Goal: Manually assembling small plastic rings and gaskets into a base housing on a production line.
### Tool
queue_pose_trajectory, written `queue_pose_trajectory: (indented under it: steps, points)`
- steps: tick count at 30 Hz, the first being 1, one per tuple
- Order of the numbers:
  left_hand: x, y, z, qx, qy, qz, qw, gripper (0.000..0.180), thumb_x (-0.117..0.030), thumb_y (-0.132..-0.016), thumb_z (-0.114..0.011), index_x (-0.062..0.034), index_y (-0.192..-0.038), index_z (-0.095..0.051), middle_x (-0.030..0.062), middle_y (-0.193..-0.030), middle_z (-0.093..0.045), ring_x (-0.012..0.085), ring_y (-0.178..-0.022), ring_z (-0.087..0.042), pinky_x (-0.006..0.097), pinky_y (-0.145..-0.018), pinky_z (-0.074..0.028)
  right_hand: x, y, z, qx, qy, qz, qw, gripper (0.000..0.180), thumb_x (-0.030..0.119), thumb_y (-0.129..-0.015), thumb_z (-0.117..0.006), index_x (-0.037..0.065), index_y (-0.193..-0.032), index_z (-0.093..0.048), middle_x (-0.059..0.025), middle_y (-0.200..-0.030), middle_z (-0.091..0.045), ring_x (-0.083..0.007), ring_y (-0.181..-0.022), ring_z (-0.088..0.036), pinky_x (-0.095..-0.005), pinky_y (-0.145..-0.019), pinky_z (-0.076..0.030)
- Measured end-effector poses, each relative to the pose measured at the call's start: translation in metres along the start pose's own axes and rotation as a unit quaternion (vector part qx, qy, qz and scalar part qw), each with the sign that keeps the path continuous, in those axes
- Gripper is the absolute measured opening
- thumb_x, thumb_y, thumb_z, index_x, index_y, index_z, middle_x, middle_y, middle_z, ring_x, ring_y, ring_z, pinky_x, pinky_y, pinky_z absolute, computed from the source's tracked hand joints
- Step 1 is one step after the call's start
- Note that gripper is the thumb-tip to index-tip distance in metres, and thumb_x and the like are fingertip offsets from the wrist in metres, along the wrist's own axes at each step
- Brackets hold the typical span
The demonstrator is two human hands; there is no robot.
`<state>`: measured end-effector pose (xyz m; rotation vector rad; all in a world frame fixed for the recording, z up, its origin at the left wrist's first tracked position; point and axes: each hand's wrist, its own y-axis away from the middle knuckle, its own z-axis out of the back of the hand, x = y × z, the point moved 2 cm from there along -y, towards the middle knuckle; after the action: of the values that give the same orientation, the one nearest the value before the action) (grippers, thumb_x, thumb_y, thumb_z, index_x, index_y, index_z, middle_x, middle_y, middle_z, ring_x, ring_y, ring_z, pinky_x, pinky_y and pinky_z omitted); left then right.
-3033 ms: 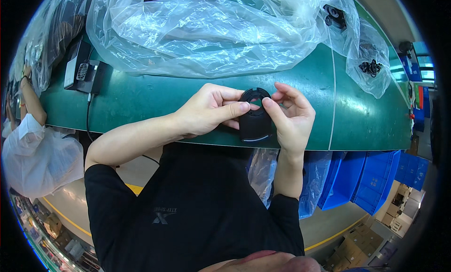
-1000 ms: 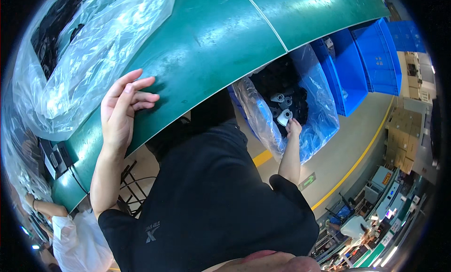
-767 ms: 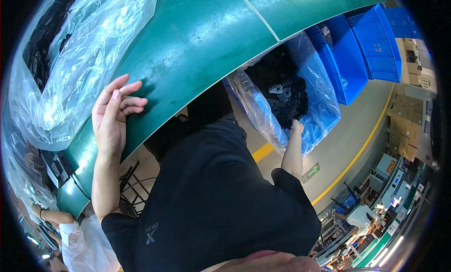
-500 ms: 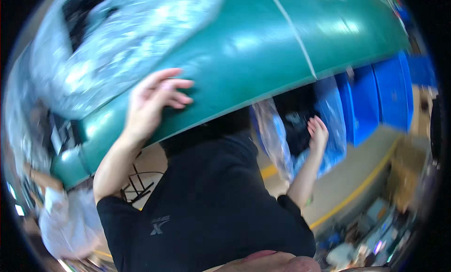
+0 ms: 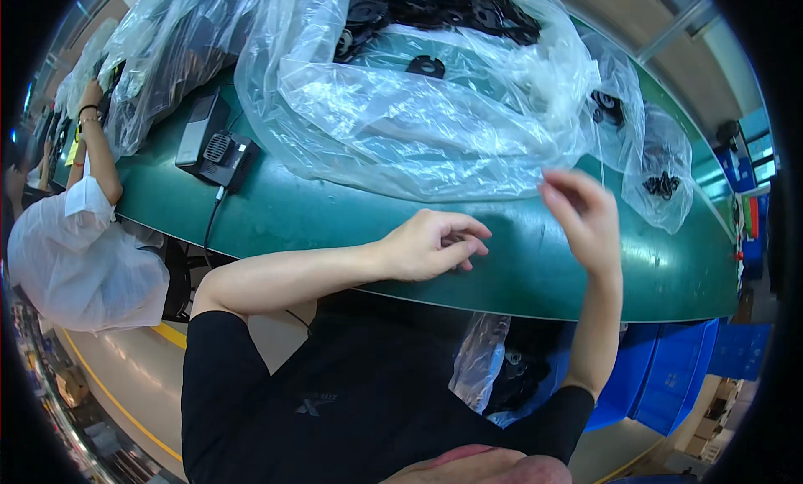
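My left hand point(image 5: 431, 246) hovers just over the green tabletop point(image 5: 519, 250) near its front edge. Its fingers are loosely bent and apart, with nothing seen in them. To its right, my right hand point(image 5: 588, 220) is raised at the near right edge of a large clear plastic bag point(image 5: 410, 141). The thumb and fingers there are parted, and no object shows between them; I cannot tell whether the fingertips touch the plastic. Inside the bag's wide mouth lie many black plastic parts point(image 5: 443, 7), heaped at the far side. A single round black part point(image 5: 426, 66) lies apart from the heap.
Left of the bag stands a grey-black boxy device point(image 5: 219, 153) with a cable. Smaller clear bags point(image 5: 661, 183) with black parts lie at the right. Blue bins point(image 5: 669, 375) and a bag of black parts point(image 5: 519, 371) sit below the table edge. A co-worker in white point(image 5: 88, 250) works at the left.
My right hand has risen from the black parts below the table edge to above the tabletop. My left hand now sits farther right along the table. The view has shifted, bringing the bag's contents into sight.
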<state>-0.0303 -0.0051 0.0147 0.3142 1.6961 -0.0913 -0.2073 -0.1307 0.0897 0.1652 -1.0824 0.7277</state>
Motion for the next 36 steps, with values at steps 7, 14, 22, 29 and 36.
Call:
queue_pose_trajectory:
  steps: [7, 14, 22, 29, 36]
  points:
    - [0.001, -0.007, 0.001, 0.030, -0.089, -0.038, 0.995, 0.028, -0.008, -0.088, -0.050, 0.0052, -0.112, -0.055, 0.0149, -0.098, -0.066, 0.0128, -0.080, -0.065, 0.026, -0.074, -0.052, -0.056, -0.194, -0.081, 0.022, 0.187, 0.028, 0.982, 0.046, 0.037, -0.071, -0.071, -0.001, -0.096, -0.066, -0.0148, -0.089, -0.067, -0.0254, -0.082, -0.065, -0.0330, -0.075, -0.050]
    - [-0.005, 0.006, 0.001, 0.040, -0.142, -0.078, 0.986, 0.030, -0.006, -0.084, -0.049, 0.0053, -0.111, -0.055, 0.0156, -0.098, -0.066, 0.0137, -0.079, -0.065, 0.026, -0.073, -0.052, -0.040, -0.223, -0.137, 0.105, 0.320, -0.046, 0.940, 0.067, 0.051, -0.059, -0.077, -0.006, -0.093, -0.064, -0.0217, -0.094, -0.065, -0.0327, -0.091, -0.063, -0.0359, -0.080, -0.049]
    - [-0.005, -0.002, 0.003, -0.058, -0.086, -0.127, 0.986, 0.035, -0.010, -0.090, -0.050, 0.0012, -0.123, -0.047, 0.0109, -0.103, -0.062, 0.0136, -0.085, -0.061, 0.028, -0.077, -0.049, -0.036, -0.205, -0.088, -0.191, -0.118, 0.094, 0.970, 0.023, 0.010, -0.076, -0.070, -0.004, -0.093, -0.064, -0.0048, -0.077, -0.066, -0.0075, -0.066, -0.058, -0.0221, -0.062, -0.047]
    - [-0.027, 0.010, 0.023, -0.301, -0.145, -0.288, 0.898, 0.053, -0.006, -0.083, -0.056, -0.0030, -0.131, -0.035, 0.0098, -0.127, -0.043, 0.0169, -0.113, -0.043, 0.031, -0.095, -0.035, 0.026, -0.073, -0.046, 0.016, -0.108, 0.050, 0.993, 0.021, 0.012, -0.077, -0.070, -0.003, -0.091, -0.066, -0.0026, -0.074, -0.065, -0.0059, -0.068, -0.056, -0.0228, -0.062, -0.047]
    - [-0.008, -0.006, 0.003, -0.061, 0.085, -0.030, 0.994, 0.024, -0.004, -0.087, -0.058, 0.0018, -0.109, -0.052, 0.0081, -0.096, -0.063, 0.0116, -0.085, -0.061, 0.024, -0.074, -0.049, -0.005, 0.007, -0.032, 0.264, -0.148, -0.141, 0.942, 0.023, 0.021, -0.082, -0.065, -0.001, -0.090, -0.067, -0.0040, -0.071, -0.064, -0.0072, -0.063, -0.057, -0.0235, -0.057, -0.046]
